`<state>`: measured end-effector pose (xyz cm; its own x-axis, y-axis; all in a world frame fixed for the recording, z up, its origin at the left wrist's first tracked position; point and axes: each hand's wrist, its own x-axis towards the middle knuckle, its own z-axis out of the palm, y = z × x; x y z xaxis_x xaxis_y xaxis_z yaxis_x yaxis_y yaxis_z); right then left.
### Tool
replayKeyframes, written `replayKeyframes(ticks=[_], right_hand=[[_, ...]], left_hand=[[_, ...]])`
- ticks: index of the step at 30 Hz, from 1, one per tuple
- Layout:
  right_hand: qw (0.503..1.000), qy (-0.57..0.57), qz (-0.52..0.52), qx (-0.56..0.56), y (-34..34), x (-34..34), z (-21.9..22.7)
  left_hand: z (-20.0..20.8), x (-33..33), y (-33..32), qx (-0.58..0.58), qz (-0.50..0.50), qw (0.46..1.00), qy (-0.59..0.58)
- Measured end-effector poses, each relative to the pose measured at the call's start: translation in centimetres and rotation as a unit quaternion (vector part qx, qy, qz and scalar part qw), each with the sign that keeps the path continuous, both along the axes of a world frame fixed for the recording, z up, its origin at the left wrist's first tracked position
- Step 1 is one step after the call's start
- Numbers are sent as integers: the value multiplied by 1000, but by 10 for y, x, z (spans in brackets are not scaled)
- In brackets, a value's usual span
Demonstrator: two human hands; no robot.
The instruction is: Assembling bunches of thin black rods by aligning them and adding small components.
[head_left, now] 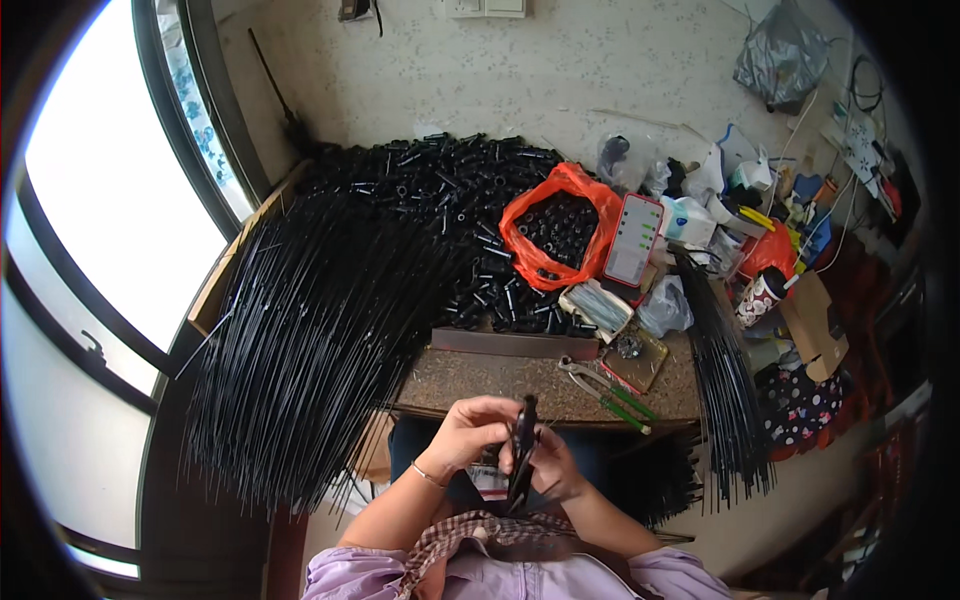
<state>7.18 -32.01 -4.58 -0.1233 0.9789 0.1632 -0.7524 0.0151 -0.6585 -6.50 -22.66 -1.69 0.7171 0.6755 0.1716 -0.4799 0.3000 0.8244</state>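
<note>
Close in front of my body I have a dark, elongated black part (522, 445), held roughly upright over the table's near edge. My left hand (472, 430) is closed, its thumb and fingers pinching the part from the left. From the right, my right hand (554, 464) closes round its lower portion, with some fingers hidden behind it. A pair of pincers with green handles (610, 392) lies on the table just beyond my right hand. Farther back are a heap of short black tubular pieces (430, 170) and a red plastic bag (512, 235) full of small black parts.
A large bundle of long black rods (300, 340) overhangs the table at left; a smaller rod bundle (722, 390) hangs at right. A brown strip (515, 344) edges the heap. A red-framed phone-like panel (633, 240), a patterned tumbler (760, 300) and a cardboard box (815, 320) crowd the right.
</note>
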Motion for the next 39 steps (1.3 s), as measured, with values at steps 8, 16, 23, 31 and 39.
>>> replayKeyframes(ticks=[8, 16, 23, 31, 39], right_hand=[[884, -280, -374, 10, 7, -21, 9], [977, -197, -86, -8, 7, 4, 22], [982, -169, 46, 69, 19, 13, 7], [927, -295, -232, -30, 15, -11, 32], [829, -423, -354, 94, 18, -15, 18]], left_hand=[[31, 2, -15, 295, 188, 921, 169], [49, -14, -2, 223, 80, 967, 88], [35, -16, 3, 216, -42, 974, 43], [21, -13, -21, 322, 152, 877, 323], [6, -6, -16, 289, 122, 922, 226]])
